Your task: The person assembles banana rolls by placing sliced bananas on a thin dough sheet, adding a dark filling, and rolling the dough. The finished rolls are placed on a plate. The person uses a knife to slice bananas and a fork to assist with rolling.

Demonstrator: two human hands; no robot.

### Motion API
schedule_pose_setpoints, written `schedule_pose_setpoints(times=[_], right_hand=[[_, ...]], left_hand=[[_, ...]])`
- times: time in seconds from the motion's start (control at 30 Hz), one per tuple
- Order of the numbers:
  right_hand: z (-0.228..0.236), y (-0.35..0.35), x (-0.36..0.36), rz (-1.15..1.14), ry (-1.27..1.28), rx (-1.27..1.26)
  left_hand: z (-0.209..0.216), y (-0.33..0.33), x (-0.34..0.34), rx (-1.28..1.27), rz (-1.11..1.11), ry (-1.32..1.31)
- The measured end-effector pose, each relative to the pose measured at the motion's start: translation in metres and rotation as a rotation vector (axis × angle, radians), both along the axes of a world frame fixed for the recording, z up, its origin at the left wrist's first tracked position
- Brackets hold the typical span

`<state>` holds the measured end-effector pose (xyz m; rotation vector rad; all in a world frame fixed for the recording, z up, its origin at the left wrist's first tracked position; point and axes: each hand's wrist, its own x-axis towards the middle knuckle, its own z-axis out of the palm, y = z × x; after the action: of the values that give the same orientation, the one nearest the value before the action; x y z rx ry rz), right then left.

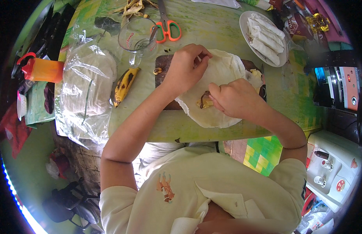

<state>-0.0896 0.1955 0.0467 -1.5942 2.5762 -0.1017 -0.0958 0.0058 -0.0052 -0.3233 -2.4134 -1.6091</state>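
Observation:
A round, pale wrapper sheet lies over a dark board in front of me. On it, beside the fingertips of my right hand, sits a small yellowish banana piece with a dark brown streak. My right hand is closed in a pinch low over the sheet; what it grips is hidden. My left hand hovers at the sheet's far left edge with fingers curled together, and I cannot make out what is in them. A small browned banana bit rests on the board's left end.
Left of the board are a spotted banana, a plastic-wrapped wrapper stack and an orange bottle. Beyond stand a glass mug and orange-handled scissors. A white plate of rolled wraps is at far right.

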Motion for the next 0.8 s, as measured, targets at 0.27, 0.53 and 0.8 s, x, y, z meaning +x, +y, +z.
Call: schedule_pose_setpoints(times=[0.27, 0.53, 0.8], right_hand=[[-0.0009, 0.0049, -0.0011, -0.002, -0.035, 0.05], [0.0004, 0.0066, -0.0003, -0.011, -0.101, 0.109], [0.0022, 0.0092, 0.0036, 0.018, -0.094, 0.084]], left_hand=[[0.0032, 0.0019, 0.0006, 0.042, -0.004, -0.021], [0.0028, 0.002, 0.001, 0.048, -0.001, -0.028], [0.001, 0.0006, 0.0008, 0.016, -0.001, -0.032]])
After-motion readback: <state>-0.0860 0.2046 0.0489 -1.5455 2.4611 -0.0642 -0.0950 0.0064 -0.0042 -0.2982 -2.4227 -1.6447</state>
